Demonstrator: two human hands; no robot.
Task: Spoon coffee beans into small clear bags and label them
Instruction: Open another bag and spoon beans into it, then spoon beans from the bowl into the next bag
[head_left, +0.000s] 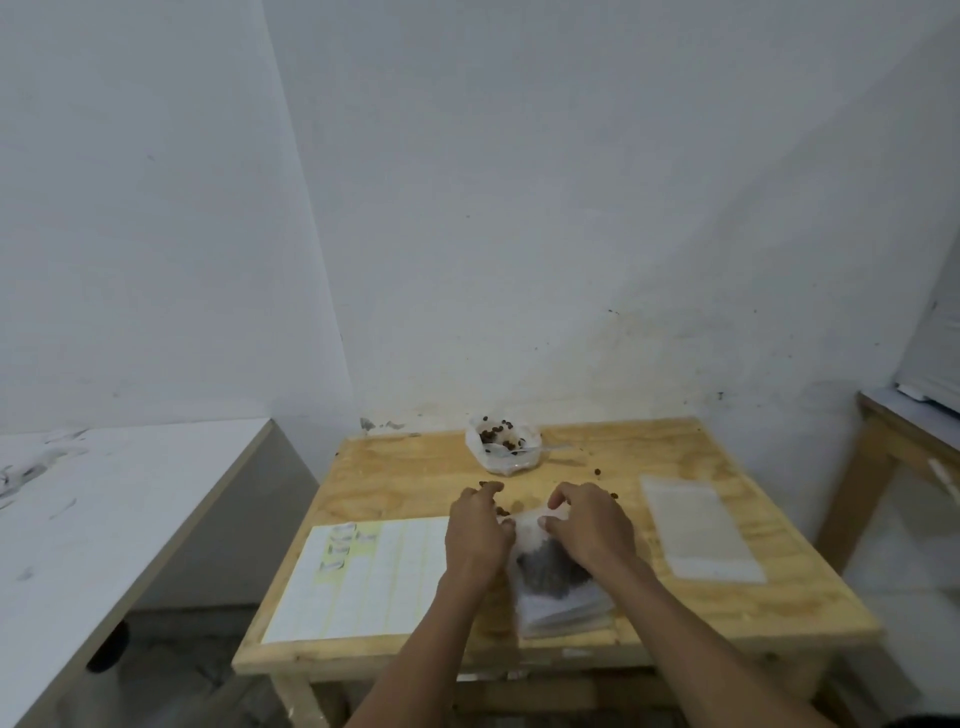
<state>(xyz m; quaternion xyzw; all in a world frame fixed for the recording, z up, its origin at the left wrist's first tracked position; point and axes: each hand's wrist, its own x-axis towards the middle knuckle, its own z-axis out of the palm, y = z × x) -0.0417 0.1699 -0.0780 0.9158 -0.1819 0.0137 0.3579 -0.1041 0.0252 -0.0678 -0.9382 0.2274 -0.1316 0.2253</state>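
A small clear bag with dark coffee beans inside lies on a stack of similar bags at the front middle of the wooden table. My left hand and my right hand both pinch the bag's upper edge between thumb and curled fingers. At the table's back stands an open plastic bag of coffee beans with a spoon in it. A sheet of labels lies at the front left, a few of them written on.
Empty clear bags lie flat on the right side of the table. Loose beans are scattered near the middle. A white table stands to the left and another wooden table to the right. Walls close off the back.
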